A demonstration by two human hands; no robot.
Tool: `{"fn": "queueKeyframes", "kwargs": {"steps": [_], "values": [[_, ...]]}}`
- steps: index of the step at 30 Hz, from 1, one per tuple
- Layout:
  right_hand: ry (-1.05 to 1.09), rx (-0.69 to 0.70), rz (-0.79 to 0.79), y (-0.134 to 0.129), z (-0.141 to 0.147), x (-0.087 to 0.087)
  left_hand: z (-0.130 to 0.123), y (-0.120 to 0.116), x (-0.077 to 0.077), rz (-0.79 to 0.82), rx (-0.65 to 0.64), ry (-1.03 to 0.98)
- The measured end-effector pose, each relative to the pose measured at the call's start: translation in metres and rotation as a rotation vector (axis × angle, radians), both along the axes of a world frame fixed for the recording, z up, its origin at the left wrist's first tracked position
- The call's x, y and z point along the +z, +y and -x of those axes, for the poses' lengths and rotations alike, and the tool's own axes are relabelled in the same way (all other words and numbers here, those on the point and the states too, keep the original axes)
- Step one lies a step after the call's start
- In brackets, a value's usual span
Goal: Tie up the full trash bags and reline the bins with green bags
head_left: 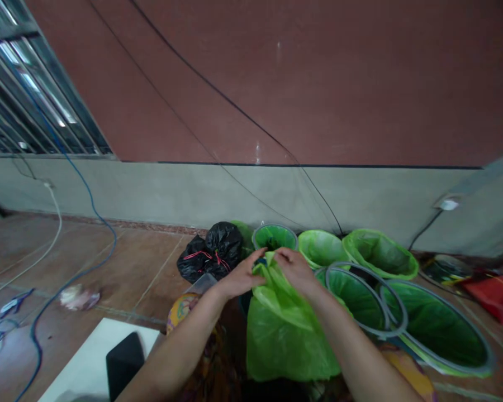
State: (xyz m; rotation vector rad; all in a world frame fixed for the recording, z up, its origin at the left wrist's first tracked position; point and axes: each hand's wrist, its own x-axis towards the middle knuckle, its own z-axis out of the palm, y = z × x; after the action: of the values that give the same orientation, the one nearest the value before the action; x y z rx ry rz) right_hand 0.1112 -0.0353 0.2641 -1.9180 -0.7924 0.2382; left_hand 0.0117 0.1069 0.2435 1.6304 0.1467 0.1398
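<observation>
A light green plastic bag (289,340) hangs in front of me, its upper end gathered between my hands. My left hand (243,273) pinches the bag's top edge from the left. On the right side of the same edge, my right hand (297,271) closes its fingers on the thin plastic. Right behind the hands stands a small bin with a green liner (275,237). To the right are several more lined bins, among them a large one (440,329) with a grey rim. A loose grey ring (396,298) lies across the bins nearest my right forearm.
Black tied bags (213,251) sit against the wall (235,195) left of the bins. A phone-like black object (126,360) rests on a white board (84,363). A blue cable (88,273) crosses the tiled floor. A red item (494,296) lies far right.
</observation>
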Motion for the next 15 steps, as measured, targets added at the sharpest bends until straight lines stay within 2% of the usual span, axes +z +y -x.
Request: {"fn": "queueKeyframes", "kwargs": {"steps": [2,4,5,6,8,9,11,13,15], "values": [[0.026,0.141,-0.06,0.019,0.011,0.006,-0.007,-0.013,-0.006,0.07,-0.02,-0.039],[0.07,0.244,-0.101,0.017,0.013,0.012,-0.012,-0.012,-0.017,0.184,0.101,0.011],[0.084,0.247,-0.118,0.008,0.011,0.013,-0.013,-0.007,-0.024,0.231,0.198,0.049],[0.081,0.214,-0.128,-0.005,0.009,0.013,-0.013,0.001,-0.032,0.264,0.306,0.08],[-0.017,0.027,-0.096,-0.035,0.004,0.006,-0.012,0.02,-0.05,0.292,0.518,0.115],[-0.105,-0.057,-0.012,-0.049,0.004,-0.003,-0.011,0.028,-0.061,0.294,0.592,0.127],[-0.204,-0.144,0.223,-0.065,0.008,-0.032,-0.009,0.037,-0.086,0.272,0.671,0.187],[-0.176,-0.106,0.48,-0.063,0.018,-0.072,-0.009,0.034,-0.114,0.205,0.687,0.283],[-0.138,-0.05,0.62,-0.048,0.026,-0.113,-0.01,0.022,-0.143,0.08,0.646,0.377]]}}
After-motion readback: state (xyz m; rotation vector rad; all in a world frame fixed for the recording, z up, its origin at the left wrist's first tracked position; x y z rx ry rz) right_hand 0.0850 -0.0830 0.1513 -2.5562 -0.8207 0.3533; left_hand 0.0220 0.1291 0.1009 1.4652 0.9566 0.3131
